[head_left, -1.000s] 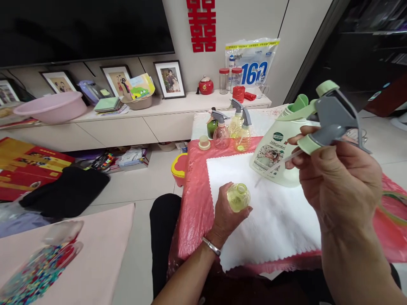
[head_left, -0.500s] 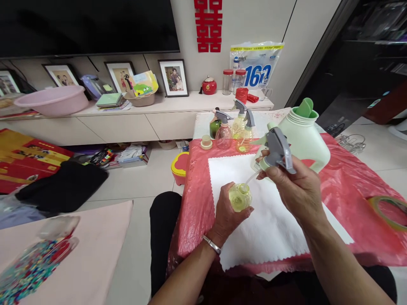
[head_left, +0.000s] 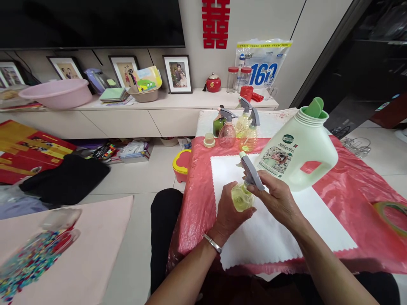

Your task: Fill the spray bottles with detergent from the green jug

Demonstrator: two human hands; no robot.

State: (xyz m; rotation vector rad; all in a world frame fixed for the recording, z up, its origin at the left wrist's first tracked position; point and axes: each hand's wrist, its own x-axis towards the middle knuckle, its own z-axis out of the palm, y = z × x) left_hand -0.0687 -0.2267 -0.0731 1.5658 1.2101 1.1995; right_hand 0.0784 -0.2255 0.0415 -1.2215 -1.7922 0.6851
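My left hand (head_left: 229,214) is wrapped round a small clear yellow spray bottle (head_left: 242,198), tilted over a white cloth (head_left: 263,237). My right hand (head_left: 276,192) grips the grey trigger spray head (head_left: 252,169), which sits at the bottle's neck. Whether its thread has caught I cannot tell. Just beyond the hands stands a large pale green jug (head_left: 295,150) with a green scoop-like piece (head_left: 315,107) in its mouth. Behind the cloth are a pink spray bottle (head_left: 227,134), a yellow spray bottle (head_left: 249,137) and a dark green bottle (head_left: 218,126).
A red plastic sheet (head_left: 199,220) covers the table. A pale cap (head_left: 209,140) lies near its left back edge, and a roll of tape (head_left: 392,216) at the right. A yellow and red stool (head_left: 182,163) stands on the floor. Loose colourful pieces (head_left: 28,262) lie on a pink-covered surface.
My right hand has lowered the spray head leftward onto the bottle's neck, and its tube has gone inside. My left hand still holds the bottle. The jug's label now shows.
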